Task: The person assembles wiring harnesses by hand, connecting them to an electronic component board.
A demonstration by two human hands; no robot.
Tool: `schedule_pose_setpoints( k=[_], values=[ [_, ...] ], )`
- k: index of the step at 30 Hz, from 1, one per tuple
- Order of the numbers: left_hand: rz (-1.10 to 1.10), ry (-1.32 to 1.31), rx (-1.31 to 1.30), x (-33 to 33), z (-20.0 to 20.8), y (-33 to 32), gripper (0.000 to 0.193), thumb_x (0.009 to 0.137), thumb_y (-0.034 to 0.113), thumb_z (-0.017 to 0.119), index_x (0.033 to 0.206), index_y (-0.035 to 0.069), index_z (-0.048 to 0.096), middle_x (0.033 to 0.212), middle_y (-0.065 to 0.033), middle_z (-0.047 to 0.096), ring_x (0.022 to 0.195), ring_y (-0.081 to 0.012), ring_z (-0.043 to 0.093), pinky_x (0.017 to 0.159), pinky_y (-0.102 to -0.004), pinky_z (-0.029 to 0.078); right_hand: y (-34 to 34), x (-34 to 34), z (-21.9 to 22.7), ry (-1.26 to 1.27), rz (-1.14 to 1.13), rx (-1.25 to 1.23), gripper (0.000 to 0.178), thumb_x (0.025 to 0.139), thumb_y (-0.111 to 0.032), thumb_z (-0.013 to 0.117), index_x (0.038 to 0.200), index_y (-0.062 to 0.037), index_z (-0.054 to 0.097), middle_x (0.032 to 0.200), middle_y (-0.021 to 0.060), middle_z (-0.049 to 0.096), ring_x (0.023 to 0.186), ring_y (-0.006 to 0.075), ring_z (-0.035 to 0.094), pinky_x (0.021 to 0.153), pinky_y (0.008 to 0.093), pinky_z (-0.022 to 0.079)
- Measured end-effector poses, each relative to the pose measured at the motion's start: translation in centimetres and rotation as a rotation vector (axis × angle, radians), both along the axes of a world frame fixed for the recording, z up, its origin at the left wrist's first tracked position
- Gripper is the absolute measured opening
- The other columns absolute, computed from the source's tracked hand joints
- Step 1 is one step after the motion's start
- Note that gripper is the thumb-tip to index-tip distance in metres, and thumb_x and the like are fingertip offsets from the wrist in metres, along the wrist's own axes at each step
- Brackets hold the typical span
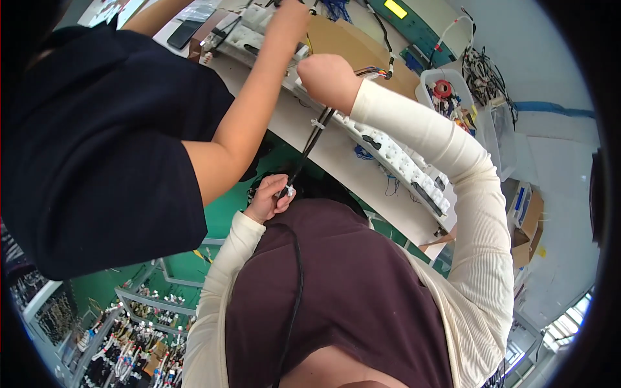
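A bundle of black cables [309,150] with white ties runs slantwise from my waist up to the bench. My left hand [265,199] is closed round its lower end, beside a white tie [288,190]. At the bench edge, my right hand [328,83] is curled into a fist. The cables disappear beneath it, and its fingers are turned away, so its hold is hidden. Bare coloured wire ends [372,71] show just right of that hand. A single black cable [299,284] hangs down over my dark top.
Left of me stands a co-worker in a dark shirt [123,149], one hand [291,19] over the bench. White connector strips [394,155] line the bench [284,123]. Beyond lie cardboard [349,48] and a parts bin [424,81]. Racks of hanging cables [136,343] stand lower left.
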State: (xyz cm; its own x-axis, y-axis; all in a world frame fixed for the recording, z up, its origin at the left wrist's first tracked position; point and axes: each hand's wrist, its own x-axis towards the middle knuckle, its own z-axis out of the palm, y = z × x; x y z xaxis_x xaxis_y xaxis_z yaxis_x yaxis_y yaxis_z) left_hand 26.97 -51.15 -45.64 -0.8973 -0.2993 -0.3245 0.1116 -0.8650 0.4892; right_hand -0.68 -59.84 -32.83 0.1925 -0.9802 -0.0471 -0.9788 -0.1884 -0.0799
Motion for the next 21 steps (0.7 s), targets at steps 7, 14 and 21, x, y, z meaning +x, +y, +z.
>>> schedule_pose_setpoints(
  k=[7,14,21],
  values=[
    [-0.029,-0.077,-0.064,1.8,-0.3,0.6,0.029,0.101,0.026,0.053,0.077,0.01,0.049,0.056,-0.0031,0.047,0.044,-0.0069,0.036,0.038,-0.0206,0.025,1.3,2.6,-1.3,0.043,0.033,-0.065,0.009,0.075,-0.01,0.065,0.068,-0.004,0.067,0.068,0.0152,0.066,0.067,0.0334,0.068,0.059,0.0434,0.054],
    [0.006,-0.102,-0.075,1.0,-0.1,0.5,0.029,0.102,0.025,0.052,0.08,0.006,0.053,0.058,-0.0039,0.047,0.043,-0.0069,0.034,0.037,-0.0201,0.026,-0.7,-1.0,-1.4,-0.3,-0.02,0.089,0.014,0.077,-0.016,0.073,0.077,-0.0038,0.067,0.074,0.0158,0.067,0.073,0.0373,0.065,0.065,0.0451,0.052],
    [-0.004,-0.127,-0.019,0.1,-0.5,0.7,0.031,0.103,0.027,0.052,0.08,0.005,0.054,0.057,-0.0027,0.047,0.042,-0.0063,0.033,0.037,-0.0201,0.026,0.8,-3.3,-3.2,-0.542,-0.067,0.028,0.022,0.079,-0.023,0.077,0.08,-0.0022,0.069,0.071,0.0138,0.068,0.065,0.0294,0.065,0.063,0.0412,0.051]
  ],
)
